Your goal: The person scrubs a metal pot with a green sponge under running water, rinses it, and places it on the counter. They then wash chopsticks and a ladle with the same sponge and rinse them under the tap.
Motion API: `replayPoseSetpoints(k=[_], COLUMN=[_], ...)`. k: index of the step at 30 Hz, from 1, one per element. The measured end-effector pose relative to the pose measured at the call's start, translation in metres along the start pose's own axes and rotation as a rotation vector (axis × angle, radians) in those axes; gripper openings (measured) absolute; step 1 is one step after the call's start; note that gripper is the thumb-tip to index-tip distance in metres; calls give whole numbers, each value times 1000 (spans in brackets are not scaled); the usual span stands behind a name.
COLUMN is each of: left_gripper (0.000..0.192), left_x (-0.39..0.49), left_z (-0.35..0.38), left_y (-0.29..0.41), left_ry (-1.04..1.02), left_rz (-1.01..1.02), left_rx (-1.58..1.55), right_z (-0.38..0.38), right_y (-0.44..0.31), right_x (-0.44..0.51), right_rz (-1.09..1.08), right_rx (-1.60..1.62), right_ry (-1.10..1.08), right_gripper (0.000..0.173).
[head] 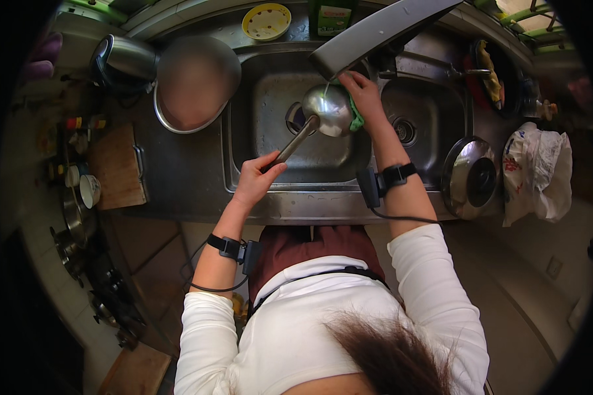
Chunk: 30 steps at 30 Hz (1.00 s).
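My left hand [257, 178] is closed around the dark handle end of a stainless-steel ladle [333, 111]. The ladle's rounded underside faces up over the left basin of a steel sink [276, 177]. At the bowl's far right side, my right hand [363, 96] presses a green cloth [357, 116] against the metal. Part of that cloth is hidden behind the bowl and fingers. A thin stream of water falls onto the ladle from a wide grey faucet [375, 32] just above. Below the bowl, a dark purple-and-white object [295, 118] shows in part on the basin floor.
Right of the basin is a smaller one with a drain [403, 131]. A steel pot lid [469, 177] and a white plastic bag [536, 173] lie farther right. A yellow-rimmed bowl [267, 22] and green bottle [332, 17] stand behind; a kettle [128, 59] and cutting board [118, 168] are left.
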<state>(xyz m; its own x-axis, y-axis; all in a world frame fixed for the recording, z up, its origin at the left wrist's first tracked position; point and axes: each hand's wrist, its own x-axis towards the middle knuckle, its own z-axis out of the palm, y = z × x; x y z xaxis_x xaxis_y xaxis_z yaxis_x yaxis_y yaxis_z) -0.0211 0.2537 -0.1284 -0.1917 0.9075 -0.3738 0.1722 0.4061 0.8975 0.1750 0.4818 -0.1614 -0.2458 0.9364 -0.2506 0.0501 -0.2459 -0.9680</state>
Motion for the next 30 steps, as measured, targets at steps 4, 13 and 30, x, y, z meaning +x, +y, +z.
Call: replayPoseSetpoints(k=[4,13,30], left_gripper=[32,23,33], left_x=[8,17,0], left_z=[1,-7,-26], left_y=[1,52,2], left_ry=[86,234,127], left_rz=[181,530,208], left_rx=[228,903,180], right_z=[20,33,-3], right_y=[-30,-50,-57], right_x=[-45,-25,-20], right_rz=[-617,-587,-132], right_rx=[-519,-771,-419], right_ry=[33,-71,-464], right_gripper=[19,23,79])
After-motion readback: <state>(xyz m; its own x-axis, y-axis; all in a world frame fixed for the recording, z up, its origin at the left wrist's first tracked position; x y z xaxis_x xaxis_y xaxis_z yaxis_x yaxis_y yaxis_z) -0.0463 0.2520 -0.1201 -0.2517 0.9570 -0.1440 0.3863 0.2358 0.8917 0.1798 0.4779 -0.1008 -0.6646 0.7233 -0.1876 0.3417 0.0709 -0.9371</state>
